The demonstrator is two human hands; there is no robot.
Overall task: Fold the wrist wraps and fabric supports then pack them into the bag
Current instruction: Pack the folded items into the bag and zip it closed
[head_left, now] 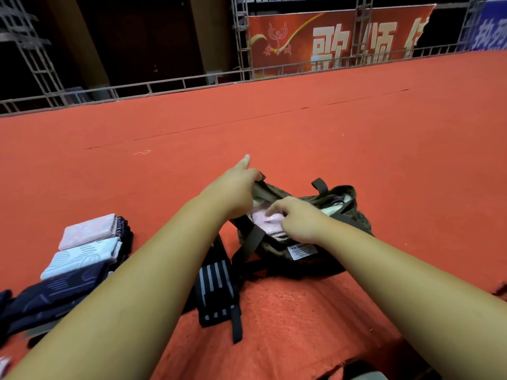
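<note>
A dark green camouflage bag lies open on the red carpet in the middle of the view. My left hand grips the bag's far rim and holds the mouth open, index finger pointing away. My right hand reaches into the opening, its fingers curled on a folded pink fabric inside. A black wrist wrap with grey stripes lies on the carpet just left of the bag. At the left, a row of folded supports: pink, white and dark navy.
Red carpet stretches far ahead and to the right. A metal truss railing borders its far edge, with a red banner behind. A dark item peeks in at the right edge.
</note>
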